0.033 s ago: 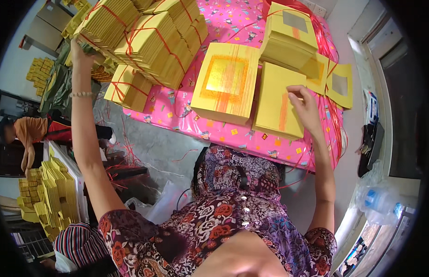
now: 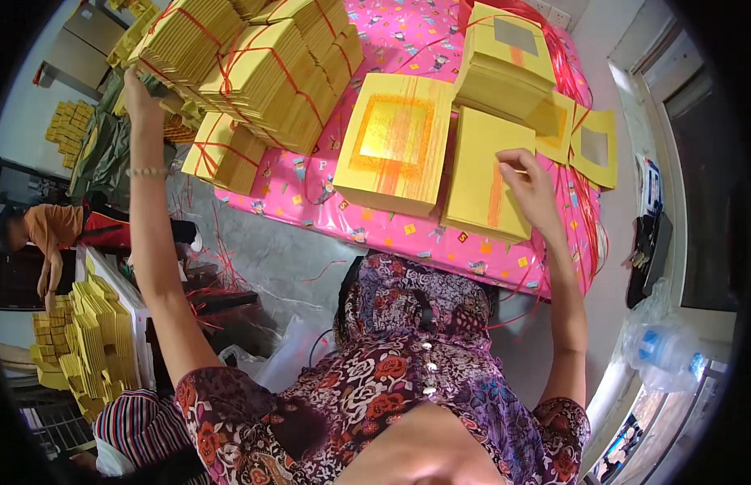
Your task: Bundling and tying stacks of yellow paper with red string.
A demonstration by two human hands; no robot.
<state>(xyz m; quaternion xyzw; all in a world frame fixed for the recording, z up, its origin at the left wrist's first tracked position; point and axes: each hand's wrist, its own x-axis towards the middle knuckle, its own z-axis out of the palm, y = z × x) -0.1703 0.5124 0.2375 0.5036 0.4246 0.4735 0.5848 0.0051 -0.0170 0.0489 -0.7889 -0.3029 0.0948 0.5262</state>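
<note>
My left hand (image 2: 141, 101) is stretched out at the near left corner of a tall pile of yellow paper bundles (image 2: 262, 69) tied with red string. Its fingertips touch or nearly touch that corner; most of the fingers are hidden. Over a stack of plain yellow paper (image 2: 476, 182) with an orange streak is my right hand (image 2: 531, 182), its fingers bent and thumb and forefinger close together. Whether a sheet is pinched there I cannot tell. Left of it stands another yellow stack (image 2: 396, 145) with an orange-framed gold square on top.
A pink patterned cloth (image 2: 311, 206) covers the table. Behind the right stack sit more yellow paper stacks (image 2: 509, 56), and red strings (image 2: 582, 194) hang along the right edge. Another person (image 2: 60, 230) works at the left near folded yellow paper pieces (image 2: 101, 339). String scraps litter the floor.
My left forearm has shifted slightly to the right, the hand staying by the bundles. My right hand has moved a little to the left over the paper stack.
</note>
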